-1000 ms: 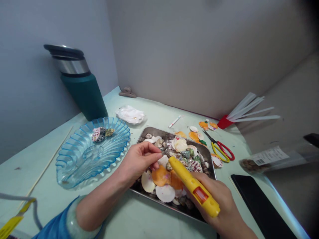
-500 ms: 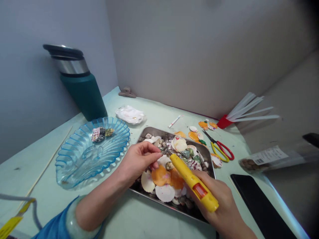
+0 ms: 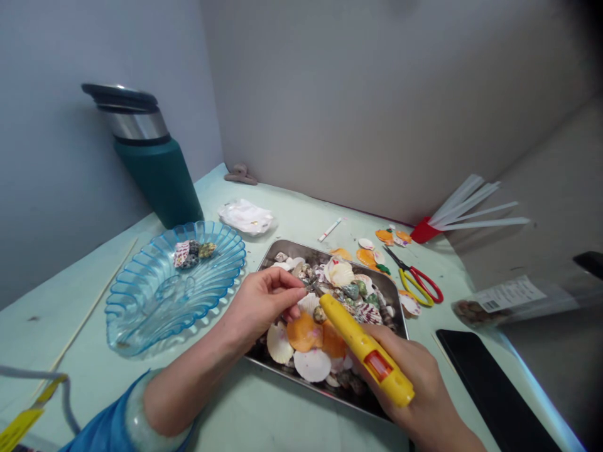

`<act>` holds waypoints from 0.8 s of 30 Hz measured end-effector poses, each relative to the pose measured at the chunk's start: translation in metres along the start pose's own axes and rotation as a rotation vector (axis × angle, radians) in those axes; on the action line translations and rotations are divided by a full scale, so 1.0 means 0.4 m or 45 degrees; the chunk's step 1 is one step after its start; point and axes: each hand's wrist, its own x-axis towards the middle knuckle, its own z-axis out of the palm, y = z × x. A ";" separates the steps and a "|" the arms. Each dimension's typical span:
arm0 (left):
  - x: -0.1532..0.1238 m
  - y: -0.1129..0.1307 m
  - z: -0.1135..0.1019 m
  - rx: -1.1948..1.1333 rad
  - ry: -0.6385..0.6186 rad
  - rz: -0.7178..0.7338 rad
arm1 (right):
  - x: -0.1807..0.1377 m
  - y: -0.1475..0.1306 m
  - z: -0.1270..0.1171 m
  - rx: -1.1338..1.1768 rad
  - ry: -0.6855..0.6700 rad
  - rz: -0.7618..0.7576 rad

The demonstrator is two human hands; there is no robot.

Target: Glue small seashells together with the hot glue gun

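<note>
A: Fingers?
B: Left hand [image 3: 259, 301], center: thumb and forefinger together, contents indiscernible. Right hand [image 3: 414, 370], lower right: clamped around the yellow glue gun [image 3: 348, 328].
A: Beyond?
B: Shells [image 3: 304, 333] in a metal tray [image 3: 311, 253], lower center; blue dish [image 3: 155, 307], left.

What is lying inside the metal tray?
The tray holds shells, some white or orange. The left hand, right hand and yellow tool cover parts; below the top shells, nothing can be seen.
</note>
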 end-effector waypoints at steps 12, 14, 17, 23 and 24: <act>0.003 0.003 -0.002 -0.085 0.041 0.030 | -0.008 0.005 -0.025 -0.283 0.032 0.146; 0.005 0.001 -0.005 -0.104 0.043 0.041 | -0.015 0.003 -0.041 -0.472 -0.014 0.156; 0.006 -0.005 -0.010 -0.123 0.030 0.075 | -0.033 -0.004 -0.056 -0.758 -0.100 0.272; 0.004 -0.009 -0.014 -0.136 0.024 0.109 | -0.042 -0.032 -0.031 -1.027 -0.273 0.496; 0.004 -0.007 -0.014 -0.140 0.028 0.114 | -0.038 -0.036 -0.029 -1.055 -0.289 0.471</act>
